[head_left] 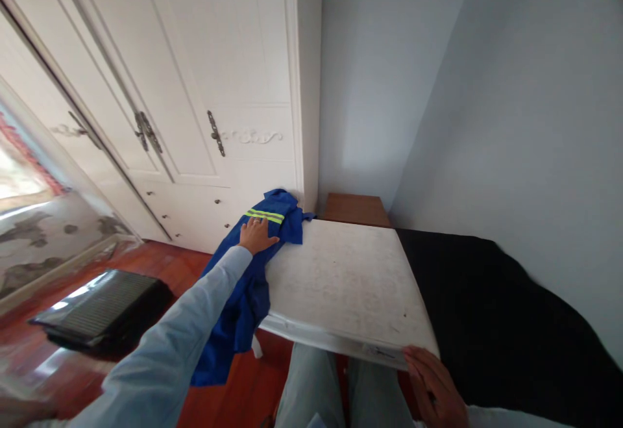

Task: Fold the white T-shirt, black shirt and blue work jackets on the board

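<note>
**Blue work garment draped over the far corner of a white board**

Nearest the camera, the right hand (433, 386) rests at the near right corner of the white board (341, 282), fingers laid along its front edge; whether they curl under to grip cannot be told from here. The board lies flat above the person's knees, with a black cloth (491, 311) spread to its right

Further out, the left hand (256, 235) lies flat and open, fingers together, pressing down on the blue garment (243, 285) where it crosses the board's far left corner. Part of the garment bunches on the board by its yellow reflective stripe (265, 215); the rest hangs off the left edge toward the red wooden floor (160, 265)

The fabric looks soft, limp and light (it folds and sags freely), so it will likely slide off if released. A pinch on the bunched part near the stripe seems the surest hold

On the floor to the left sits a dark case (97, 308); beyond stand a white wardrobe (195, 90) and a brown cabinet top (357, 209)
</note>
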A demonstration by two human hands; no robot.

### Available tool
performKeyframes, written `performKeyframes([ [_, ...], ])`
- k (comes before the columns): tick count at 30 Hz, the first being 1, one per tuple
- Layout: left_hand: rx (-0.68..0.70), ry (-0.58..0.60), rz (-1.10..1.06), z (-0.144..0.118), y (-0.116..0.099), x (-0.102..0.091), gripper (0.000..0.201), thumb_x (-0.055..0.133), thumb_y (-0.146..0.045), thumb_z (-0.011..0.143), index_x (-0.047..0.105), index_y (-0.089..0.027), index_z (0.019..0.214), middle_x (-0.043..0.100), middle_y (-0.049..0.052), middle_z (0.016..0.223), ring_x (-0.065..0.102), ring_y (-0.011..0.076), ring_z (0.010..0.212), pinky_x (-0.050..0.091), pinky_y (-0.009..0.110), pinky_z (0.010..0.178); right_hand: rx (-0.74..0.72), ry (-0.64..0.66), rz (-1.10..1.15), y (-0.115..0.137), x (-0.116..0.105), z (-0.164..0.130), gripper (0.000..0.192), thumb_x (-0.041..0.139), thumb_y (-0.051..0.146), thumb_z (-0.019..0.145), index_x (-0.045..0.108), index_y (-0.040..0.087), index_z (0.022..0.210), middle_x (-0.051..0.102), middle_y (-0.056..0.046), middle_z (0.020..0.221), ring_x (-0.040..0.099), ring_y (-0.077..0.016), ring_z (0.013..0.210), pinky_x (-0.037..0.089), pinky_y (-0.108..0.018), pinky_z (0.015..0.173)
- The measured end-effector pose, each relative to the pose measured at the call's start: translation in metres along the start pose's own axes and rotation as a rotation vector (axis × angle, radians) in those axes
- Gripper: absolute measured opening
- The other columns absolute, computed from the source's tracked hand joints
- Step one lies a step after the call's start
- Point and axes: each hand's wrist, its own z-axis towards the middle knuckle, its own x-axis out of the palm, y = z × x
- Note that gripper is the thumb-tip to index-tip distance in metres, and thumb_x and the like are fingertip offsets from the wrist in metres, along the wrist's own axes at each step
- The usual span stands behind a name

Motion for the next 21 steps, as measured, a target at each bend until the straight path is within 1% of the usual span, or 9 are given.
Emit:
performKeyframes([
  [2, -0.015, 0.047, -0.019, 0.003, 0.014, 0.009, 0.043, 0.061, -0.046, 0.084, 0.064, -0.019, 0.118, 0.065, 0.014, 0.125, 0.059, 0.0322, 0.119, 0.047, 0.042, 0.097, 0.008, -0.004, 0.005, 0.002, 0.002, 0.004, 0.027, 0.051, 0.039, 0.098, 0.07, 0.029, 0.114, 0.074, -0.006, 0.111, 0.071, -0.0259, 0.1, 0.062, -0.043, 0.084],
  [4, -0.022, 0.041, -0.045, 0.006, 0.019, 0.012, 0.028, 0.052, -0.034, 0.089, 0.069, -0.02, 0.107, 0.069, 0.011, 0.117, 0.064, 0.028, 0.109, 0.05, 0.037, 0.09, 0.024, -0.006, 0.01, 0.003, 0.001, 0.006, 0.026, 0.051, 0.04, 0.098, 0.071, 0.029, 0.112, 0.074, -0.006, 0.109, 0.071, -0.0255, 0.098, 0.063, -0.042, 0.083],
  [6, -0.044, 0.007, -0.062, 0.01, 0.02, 0.008, 0.027, 0.047, -0.028, 0.09, 0.071, -0.02, 0.1, 0.071, 0.01, 0.113, 0.066, 0.0264, 0.106, 0.05, 0.035, 0.087, 0.043, 0.002, 0.021, 0.003, 0.0, 0.008, 0.027, 0.051, 0.04, 0.098, 0.072, 0.028, 0.111, 0.074, -0.007, 0.109, 0.072, -0.0254, 0.097, 0.063, -0.041, 0.083],
  [8, -0.078, -0.026, -0.081, 0.017, 0.022, -0.002, 0.028, 0.046, -0.028, 0.09, 0.071, -0.02, 0.099, 0.073, 0.01, 0.11, 0.067, 0.026, 0.103, 0.051, 0.034, 0.085, 0.064, 0.006, 0.039, 0.002, -0.002, 0.009, 0.028, 0.051, 0.041, 0.098, 0.074, 0.028, 0.109, 0.075, -0.007, 0.108, 0.072, -0.0251, 0.096, 0.063, -0.04, 0.083],
  [11, -0.146, -0.131, -0.202, 0.026, 0.029, -0.026, 0.027, 0.051, -0.033, 0.087, 0.073, -0.02, 0.095, 0.075, 0.009, 0.103, 0.068, 0.0253, 0.096, 0.05, 0.031, 0.08, 0.096, 0.024, 0.075, 0.001, -0.005, 0.013, 0.032, 0.053, 0.047, 0.096, 0.077, 0.027, 0.104, 0.076, -0.007, 0.104, 0.074, -0.0244, 0.093, 0.064, -0.038, 0.082],
  [13, -0.164, -0.236, -0.354, 0.028, 0.032, -0.048, 0.024, 0.056, -0.035, 0.082, 0.075, -0.02, 0.085, 0.076, 0.008, 0.092, 0.068, 0.0241, 0.089, 0.049, 0.03, 0.076, 0.131, 0.03, 0.126, 0.004, -0.006, 0.02, 0.037, 0.051, 0.052, 0.096, 0.078, 0.027, 0.099, 0.077, -0.007, 0.1, 0.074, -0.0236, 0.09, 0.065, -0.036, 0.079],
  [15, -0.142, -0.333, -0.524, 0.026, 0.031, -0.073, 0.022, 0.06, -0.036, 0.078, 0.074, -0.019, 0.076, 0.075, 0.006, 0.08, 0.067, 0.022, 0.08, 0.048, 0.029, 0.071, 0.206, 0.032, 0.201, 0.012, -0.005, 0.032, 0.039, 0.052, 0.054, 0.095, 0.079, 0.026, 0.096, 0.077, -0.007, 0.098, 0.075, -0.0232, 0.088, 0.064, -0.034, 0.079],
  [18, -0.073, -0.448, -0.782, 0.014, 0.017, -0.113, 0.022, 0.066, -0.039, 0.072, 0.073, -0.018, 0.071, 0.071, 0.002, 0.067, 0.063, 0.0183, 0.068, 0.044, 0.027, 0.062, 0.357, 0.087, 0.362, 0.036, 0.004, 0.06, 0.035, 0.058, 0.053, 0.091, 0.079, 0.026, 0.095, 0.077, -0.008, 0.1, 0.074, -0.0247, 0.093, 0.063, -0.034, 0.083],
  [21, 0.013, -0.515, -0.993, -0.009, -0.009, -0.142, 0.025, 0.07, -0.041, 0.07, 0.072, -0.017, 0.068, 0.068, 0.001, 0.064, 0.059, 0.0159, 0.063, 0.042, 0.025, 0.057, 0.497, 0.254, 0.639, 0.068, 0.022, 0.1, 0.035, 0.063, 0.054, 0.088, 0.077, 0.026, 0.101, 0.075, -0.01, 0.107, 0.071, -0.0271, 0.101, 0.059, -0.039, 0.092],
])
